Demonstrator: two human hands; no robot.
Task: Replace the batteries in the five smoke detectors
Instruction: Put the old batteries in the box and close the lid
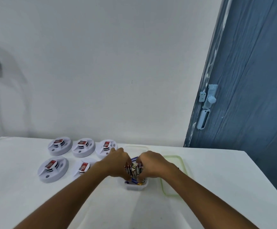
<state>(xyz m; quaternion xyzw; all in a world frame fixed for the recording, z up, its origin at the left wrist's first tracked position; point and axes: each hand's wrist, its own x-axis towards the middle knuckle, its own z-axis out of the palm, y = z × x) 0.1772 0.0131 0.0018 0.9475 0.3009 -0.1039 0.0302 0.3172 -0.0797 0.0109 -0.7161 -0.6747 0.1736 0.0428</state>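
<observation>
dark batteries (134, 169) are being gripped in a bunch by the curled fingers of both the left hand (118, 162) and right hand (152, 163) over a clear plastic container (135, 185).

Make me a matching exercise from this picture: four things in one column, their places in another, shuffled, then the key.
Things:
1. detectors
2. lid
3. batteries
4. door

Places:
A. flat on the table, right of the box
B. behind the table, on the right
C. in two rows, left of the box
D. held between both hands, over the box

Pairs: 1-C, 2-A, 3-D, 4-B
</observation>
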